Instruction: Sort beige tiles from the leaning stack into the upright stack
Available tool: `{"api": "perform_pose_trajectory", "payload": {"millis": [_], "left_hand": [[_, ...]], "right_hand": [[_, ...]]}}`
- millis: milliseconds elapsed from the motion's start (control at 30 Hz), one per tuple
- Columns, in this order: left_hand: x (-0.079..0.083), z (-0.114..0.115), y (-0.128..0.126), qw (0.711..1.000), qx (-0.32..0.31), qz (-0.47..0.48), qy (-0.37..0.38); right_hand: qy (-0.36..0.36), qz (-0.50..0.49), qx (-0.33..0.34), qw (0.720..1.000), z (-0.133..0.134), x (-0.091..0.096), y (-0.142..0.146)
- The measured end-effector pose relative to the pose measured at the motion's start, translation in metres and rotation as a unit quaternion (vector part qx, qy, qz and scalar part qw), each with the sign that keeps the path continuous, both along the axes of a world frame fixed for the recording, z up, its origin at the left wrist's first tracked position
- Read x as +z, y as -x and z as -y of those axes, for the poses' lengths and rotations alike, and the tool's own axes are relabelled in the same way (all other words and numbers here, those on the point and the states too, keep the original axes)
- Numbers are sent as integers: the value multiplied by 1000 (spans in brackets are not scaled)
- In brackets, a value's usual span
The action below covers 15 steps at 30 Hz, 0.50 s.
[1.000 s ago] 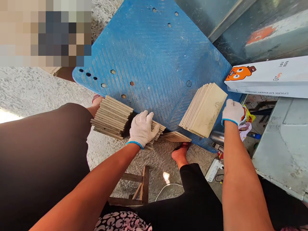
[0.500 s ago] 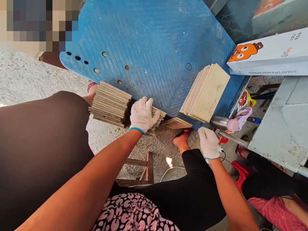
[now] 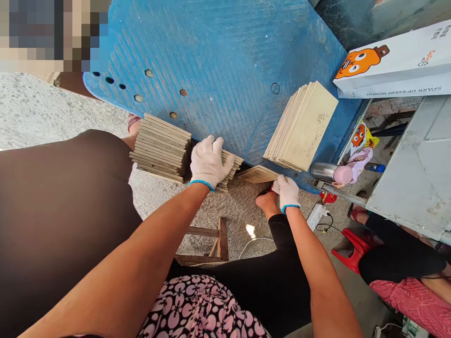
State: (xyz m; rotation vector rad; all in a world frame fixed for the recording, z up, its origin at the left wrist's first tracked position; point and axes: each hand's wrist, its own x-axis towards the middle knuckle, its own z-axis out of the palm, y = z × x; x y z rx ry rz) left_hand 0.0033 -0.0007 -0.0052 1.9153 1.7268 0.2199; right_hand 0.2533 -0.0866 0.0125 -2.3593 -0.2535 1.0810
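Both my hands wear white knit gloves. My left hand [image 3: 208, 162] lies with fingers spread flat on a low stack of thin wooden boards [image 3: 229, 171] at the near edge of a blue pallet [image 3: 225, 61]. A taller stack of the same boards [image 3: 160, 148] stands just left of it. My right hand [image 3: 287, 191] reaches a single flat board [image 3: 256, 174] lying by my bare foot [image 3: 267, 203], its fingers curled at the board's right end. A fanned pile of pale boards [image 3: 303, 129] leans on the pallet above that hand.
A white carton with an orange cartoon face [image 3: 394, 65] sits at the upper right over a grey metal surface [image 3: 416, 173]. A steel flask [image 3: 322, 171], a power strip [image 3: 316, 215], a red stool [image 3: 352, 246] and another person's legs [image 3: 398, 263] crowd the right. A wooden stool [image 3: 214, 244] stands below me.
My right hand left the pale pile, swung down and then left to the single board by my foot. My left hand stayed on the low stack. The view shifted slightly downward.
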Motion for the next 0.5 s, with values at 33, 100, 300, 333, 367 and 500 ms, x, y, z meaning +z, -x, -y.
{"api": "perform_pose_trajectory", "payload": {"millis": [33,100,300,333,367,500], "left_hand": [[0,0,0,1000,0,-2,-1],[0,0,0,1000,0,-8,-4],[-1,0,-1,1000,2,-8,-9],[-1,0,-1,1000,3,-6,-6],[-1,0,-1,1000,5,-6,-4],[0,0,-1,1000,3,-10,-5]], "right_hand": [[3,0,-5,1000,-1,2,1],[10,3,-12,1000,-4,5,1],[24,13,24,999,-7,11,1],[26,16,35,999,-5,11,0],[29,19,48,998,-2,13,-1],[47,26,126,991,16,22,-5]]}}
